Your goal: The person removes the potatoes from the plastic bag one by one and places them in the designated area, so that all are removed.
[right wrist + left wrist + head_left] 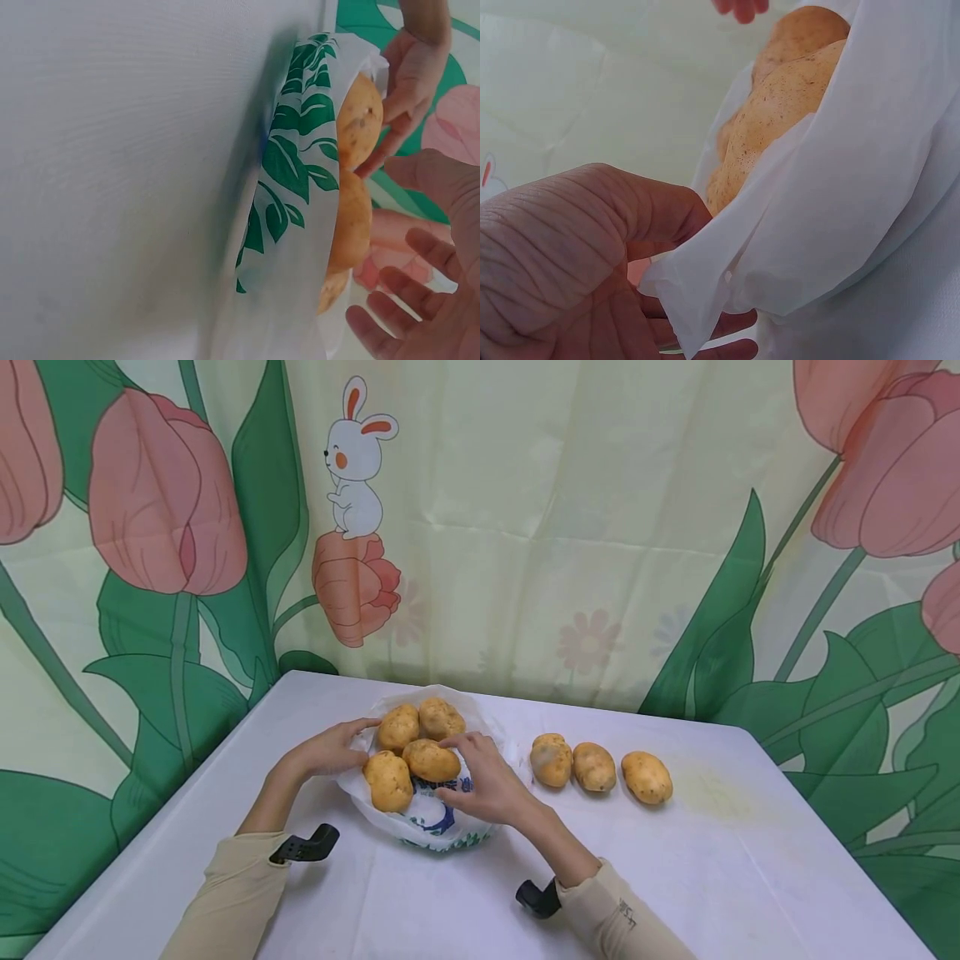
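Note:
A white plastic bag (457, 837) with green leaf print and blue markings lies spread on the table, several potatoes resting in it. At its left rim is my left hand (330, 751), thumb and fingers spread apart beside the left-hand potatoes (391, 782). In the left wrist view a loose flap of the bag (705, 277) hangs between that thumb and the fingers. Over the bag's right side hovers my right hand (486, 779), fingers apart, fingertips right at the middle potato (431, 761). The right wrist view shows this palm (442, 300) holding nothing.
To the right of the bag, three more potatoes stand in a row: one (551, 760) nearest the bag, another (594, 767) beside it, the last (647, 777) farther right. The white-covered table (675, 885) ends at a tulip-print curtain (510, 543) behind.

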